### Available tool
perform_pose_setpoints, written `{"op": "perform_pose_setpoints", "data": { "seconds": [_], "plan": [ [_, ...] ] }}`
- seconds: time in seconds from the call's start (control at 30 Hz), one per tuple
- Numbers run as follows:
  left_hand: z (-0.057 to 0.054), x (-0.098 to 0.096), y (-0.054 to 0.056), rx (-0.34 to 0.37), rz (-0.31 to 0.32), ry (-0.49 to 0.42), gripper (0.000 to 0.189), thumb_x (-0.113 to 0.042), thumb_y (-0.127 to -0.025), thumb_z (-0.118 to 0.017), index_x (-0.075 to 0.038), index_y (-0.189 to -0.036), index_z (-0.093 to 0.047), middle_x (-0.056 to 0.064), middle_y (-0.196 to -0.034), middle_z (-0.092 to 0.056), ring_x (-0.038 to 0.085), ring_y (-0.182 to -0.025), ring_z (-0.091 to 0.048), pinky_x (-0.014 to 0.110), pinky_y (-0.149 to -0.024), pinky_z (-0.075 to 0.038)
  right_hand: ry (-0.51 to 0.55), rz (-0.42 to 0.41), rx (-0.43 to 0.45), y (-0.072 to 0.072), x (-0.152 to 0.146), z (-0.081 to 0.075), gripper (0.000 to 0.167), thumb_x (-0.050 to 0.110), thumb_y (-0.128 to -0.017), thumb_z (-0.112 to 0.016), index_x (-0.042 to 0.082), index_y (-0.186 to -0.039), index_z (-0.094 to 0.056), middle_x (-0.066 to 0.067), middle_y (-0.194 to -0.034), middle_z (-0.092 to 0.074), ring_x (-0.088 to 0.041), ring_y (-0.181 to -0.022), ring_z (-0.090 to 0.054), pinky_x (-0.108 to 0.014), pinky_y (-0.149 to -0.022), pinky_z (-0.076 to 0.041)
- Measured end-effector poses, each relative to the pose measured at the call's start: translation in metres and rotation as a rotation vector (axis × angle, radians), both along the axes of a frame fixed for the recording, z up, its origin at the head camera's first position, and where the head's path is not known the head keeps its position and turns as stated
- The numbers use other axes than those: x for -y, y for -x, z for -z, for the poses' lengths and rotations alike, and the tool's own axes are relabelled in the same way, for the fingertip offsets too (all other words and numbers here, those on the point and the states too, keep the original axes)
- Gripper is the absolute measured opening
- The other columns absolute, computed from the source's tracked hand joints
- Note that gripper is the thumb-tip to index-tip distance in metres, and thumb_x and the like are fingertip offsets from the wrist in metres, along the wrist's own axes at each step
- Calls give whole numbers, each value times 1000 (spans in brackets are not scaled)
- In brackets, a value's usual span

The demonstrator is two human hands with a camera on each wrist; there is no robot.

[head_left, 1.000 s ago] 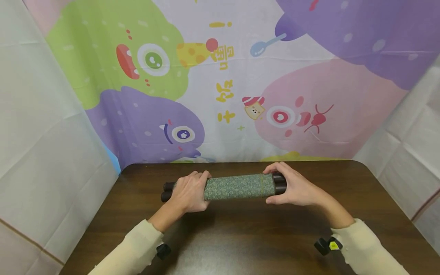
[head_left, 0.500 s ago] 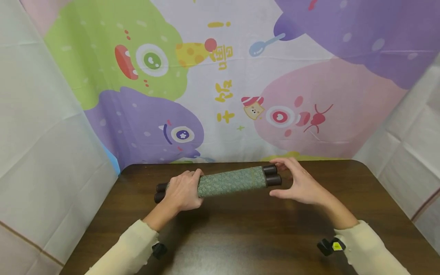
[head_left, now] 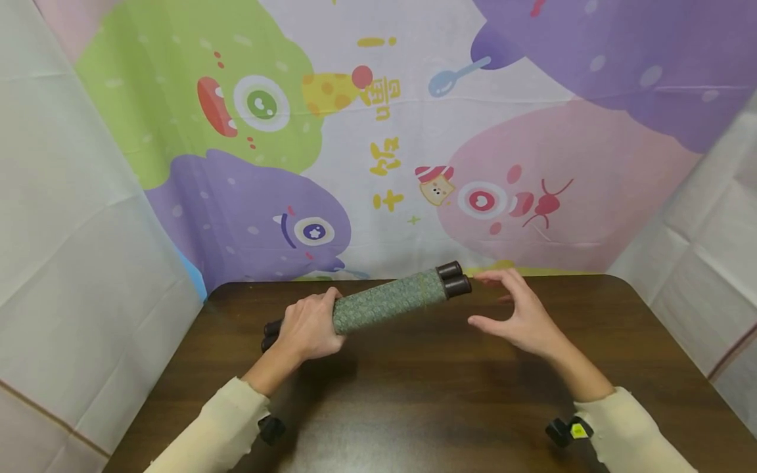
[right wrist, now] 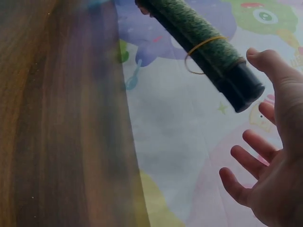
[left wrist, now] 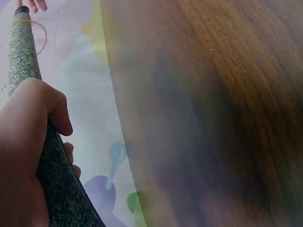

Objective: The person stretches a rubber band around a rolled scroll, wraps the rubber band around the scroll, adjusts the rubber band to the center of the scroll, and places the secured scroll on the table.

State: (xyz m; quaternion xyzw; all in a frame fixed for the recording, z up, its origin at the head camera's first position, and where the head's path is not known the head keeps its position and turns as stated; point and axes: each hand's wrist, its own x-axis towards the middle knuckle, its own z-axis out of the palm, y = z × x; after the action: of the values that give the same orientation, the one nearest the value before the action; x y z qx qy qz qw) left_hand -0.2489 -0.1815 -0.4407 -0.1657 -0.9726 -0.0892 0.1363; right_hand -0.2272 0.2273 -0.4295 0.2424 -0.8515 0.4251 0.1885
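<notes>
A rolled scroll [head_left: 390, 302] in green patterned cloth, with two dark rod ends at each side, is held above the table. My left hand [head_left: 310, 326] grips it near its left end, thumb and fingers wrapped around it in the left wrist view. The scroll tilts, its right end higher. A thin yellowish rubber band [right wrist: 208, 43] circles the scroll near that end, and part of it hangs loose off the cloth. My right hand [head_left: 523, 318] stands apart, just right of the dark rod ends, with fingers spread and nothing held.
Below the hands lies a dark brown wooden table [head_left: 426, 407]. A cartoon-printed cloth [head_left: 384, 243] hangs right behind its back edge. White cloth walls [head_left: 77, 230] stand at the left and right sides.
My right hand has let go of the scroll's right end and moved slightly right. That end has swung up and left, while my left hand, still gripping, has shifted a little left.
</notes>
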Motion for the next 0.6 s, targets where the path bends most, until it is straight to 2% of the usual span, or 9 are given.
{"op": "perform_pose_setpoints", "data": {
  "seconds": [0.2, 0.47, 0.6],
  "plan": [
    [-2, 0, -1, 14, -2, -26, 65, -35, -70, -92, -15, -128, -68, 7, -108, -84, 33, -90, -79, 50, -66, -60, -50, -51, 61, -1, -1, 8, 56, 11, -85, -96, 9, -135, -73, -10, -135, -70, 12, -123, -53, -29, -97, -56],
    [-3, -3, -4, -19, 11, -46, 65, -34, -69, -92, -15, -126, -68, 5, -104, -83, 30, -87, -78, 48, -64, -59, -125, -202, 85, 1, 0, 19, 64, 16, -87, -95, 12, -146, -71, -9, -140, -68, 0, -128, -57, -35, -100, -54],
    [-3, -4, -4, -32, 17, -49, 65, -34, -69, -93, -15, -126, -68, 6, -103, -83, 30, -86, -78, 48, -64, -59, -134, -247, 105, 1, 1, 21, 66, 17, -89, -93, 14, -150, -69, -7, -146, -66, 1, -133, -56, -38, -104, -55]
  ]
}}
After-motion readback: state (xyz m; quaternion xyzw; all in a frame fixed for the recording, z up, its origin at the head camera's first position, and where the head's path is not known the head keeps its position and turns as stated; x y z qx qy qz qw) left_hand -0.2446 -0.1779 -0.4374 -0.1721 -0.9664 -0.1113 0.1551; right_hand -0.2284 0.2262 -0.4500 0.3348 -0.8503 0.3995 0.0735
